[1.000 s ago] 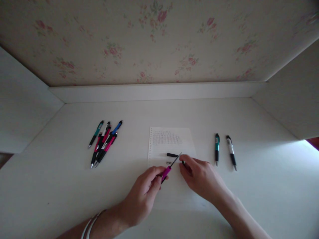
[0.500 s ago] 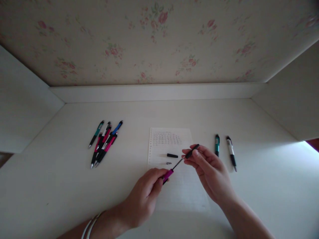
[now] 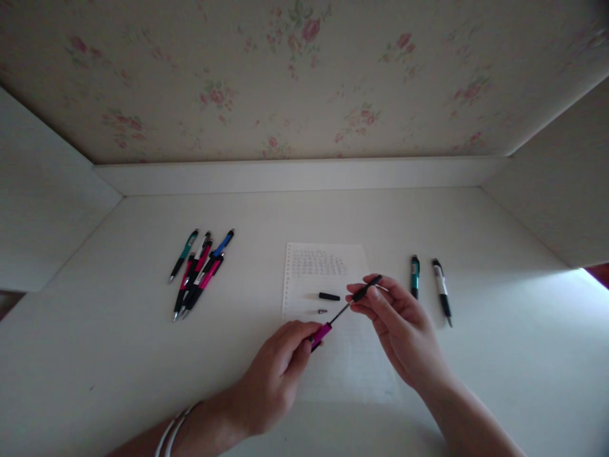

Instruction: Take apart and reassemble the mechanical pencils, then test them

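My left hand is closed around the magenta pen barrel of a pen taken apart. A thin dark ink refill sticks out of the barrel's upper end. Between thumb and fingers, my right hand pinches a black pen piece, tilted in line with the barrel. The refill runs up to this piece; whether it enters it is hidden by my fingertips. Just above my left hand, a short black grip sleeve and a small metal pen tip lie on the lined paper.
Several click pens in pink, blue, teal and white lie piled on the left of the white desk. On the right lie a teal pen, partly behind my right hand, and a white pen. A flowered wall rises behind.
Almost nothing differs. Both hands keep their hold, and the black piece has shifted very slightly; the view has tilted a little.
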The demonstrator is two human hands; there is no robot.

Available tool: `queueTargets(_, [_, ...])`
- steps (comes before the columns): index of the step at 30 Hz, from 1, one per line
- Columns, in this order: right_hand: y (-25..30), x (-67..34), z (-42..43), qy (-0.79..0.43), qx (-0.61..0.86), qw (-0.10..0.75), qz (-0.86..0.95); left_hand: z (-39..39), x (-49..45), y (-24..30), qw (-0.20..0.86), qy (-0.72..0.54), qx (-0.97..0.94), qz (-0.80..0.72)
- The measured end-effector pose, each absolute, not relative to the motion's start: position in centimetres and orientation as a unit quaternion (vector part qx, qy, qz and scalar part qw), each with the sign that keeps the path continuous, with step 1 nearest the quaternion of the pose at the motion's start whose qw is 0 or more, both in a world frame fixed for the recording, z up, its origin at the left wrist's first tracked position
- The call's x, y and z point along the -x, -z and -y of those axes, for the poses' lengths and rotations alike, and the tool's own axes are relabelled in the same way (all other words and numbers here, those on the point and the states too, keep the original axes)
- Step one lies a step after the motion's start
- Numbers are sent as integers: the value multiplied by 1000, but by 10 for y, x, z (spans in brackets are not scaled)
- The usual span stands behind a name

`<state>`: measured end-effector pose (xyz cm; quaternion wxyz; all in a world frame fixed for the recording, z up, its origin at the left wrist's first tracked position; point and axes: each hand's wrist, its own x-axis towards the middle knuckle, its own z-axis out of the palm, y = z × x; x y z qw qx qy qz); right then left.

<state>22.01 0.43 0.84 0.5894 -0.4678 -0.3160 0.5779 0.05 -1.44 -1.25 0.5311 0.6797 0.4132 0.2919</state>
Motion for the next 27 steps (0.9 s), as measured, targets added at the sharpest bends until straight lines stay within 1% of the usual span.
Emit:
queueTargets(5, [-6, -218, -3, -562, 471, 572, 366, 14, 0, 11, 532, -289, -680, -413])
queueTargets(17, [1, -204, 8, -582, 480, 475, 454, 15, 0, 6, 526, -294, -682, -414])
queueTargets(24, [-2, -202, 9, -605, 458, 479, 440, 15, -1, 10, 532, -300, -674, -417])
queueTargets(27, [-2, -202, 9, -592, 470, 476, 450, 16, 0, 11, 537, -297, -669, -419])
